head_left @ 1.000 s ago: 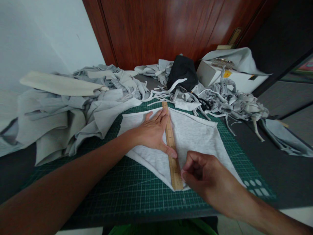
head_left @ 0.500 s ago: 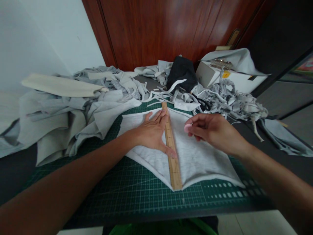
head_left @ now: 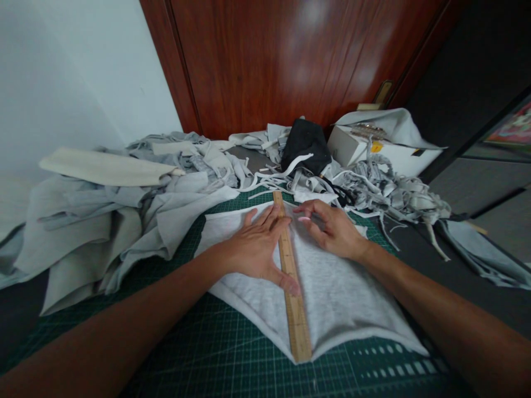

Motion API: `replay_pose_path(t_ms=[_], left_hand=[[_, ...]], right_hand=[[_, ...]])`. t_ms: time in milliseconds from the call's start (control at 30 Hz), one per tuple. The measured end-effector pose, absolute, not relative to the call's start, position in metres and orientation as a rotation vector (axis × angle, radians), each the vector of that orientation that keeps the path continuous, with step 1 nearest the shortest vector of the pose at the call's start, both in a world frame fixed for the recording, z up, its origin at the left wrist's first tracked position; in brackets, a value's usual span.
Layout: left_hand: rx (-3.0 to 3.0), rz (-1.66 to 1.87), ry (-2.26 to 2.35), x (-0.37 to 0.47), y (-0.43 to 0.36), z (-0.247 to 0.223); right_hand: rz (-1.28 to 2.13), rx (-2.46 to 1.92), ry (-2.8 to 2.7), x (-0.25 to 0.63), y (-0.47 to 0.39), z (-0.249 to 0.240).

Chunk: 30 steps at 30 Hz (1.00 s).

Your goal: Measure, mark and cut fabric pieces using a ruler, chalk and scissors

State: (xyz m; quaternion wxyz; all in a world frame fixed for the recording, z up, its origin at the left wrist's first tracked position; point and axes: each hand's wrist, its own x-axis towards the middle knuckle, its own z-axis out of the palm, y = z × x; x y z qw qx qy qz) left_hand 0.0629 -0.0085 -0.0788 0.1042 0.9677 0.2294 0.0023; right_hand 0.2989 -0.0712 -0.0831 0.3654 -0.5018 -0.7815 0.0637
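The left hand (head_left: 262, 251) lies palm down with fingers and thumb spread, its fingertips and thumb resting on the wooden ruler (head_left: 297, 326). The right hand (head_left: 334, 229), at about two o'clock from the left, has its fingers curled and pinches a small pink piece (head_left: 304, 219) between thumb and fingers, just beside the ruler's far part. Whether that piece touches the cloth cannot be told.

The ruler runs from roughly half past eleven to half past five across a pale grey cloth (head_left: 344, 296), its far end reaching past the cloth's edge and its near end at the cloth's near point. Under the cloth is a green cutting mat (head_left: 244, 354) with a printed grid, set on a dark desk (head_left: 423, 246).

Seen from the ruler, a big pile of grey fabric (head_left: 133, 226) fills nine to eleven o'clock, with a cream strip (head_left: 108, 167) on top. A black cloth item (head_left: 306, 146) sits near twelve, a white box (head_left: 398, 159) at one, and tangled scraps (head_left: 385, 190) nearer at two. Beyond, at twelve, stands a reddish-brown door (head_left: 265, 66).
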Motion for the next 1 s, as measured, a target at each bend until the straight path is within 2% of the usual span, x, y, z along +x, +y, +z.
replay_pose_path(t_ms=[167,667,833,1000], left_hand=[[2.866,0.028,0.664,0.062,-0.008,-0.079],[2.717,0.206,0.427,0.05,-0.009,-0.054],[2.764,0.223,0.804,0.044,-0.038,-0.056],[2.698,0.211,1.116,0.024,-0.073,-0.064]], right_hand=[[0.267,-1.25,-2.202,0.309,-0.087,-0.091],[0.257,-1.463,-1.941,0.292,-0.13,-0.1],[0.135,-1.55,-1.848,0.268,-0.158,-0.106],[0.184,-1.56,-1.782,0.263,-0.17,-0.102]])
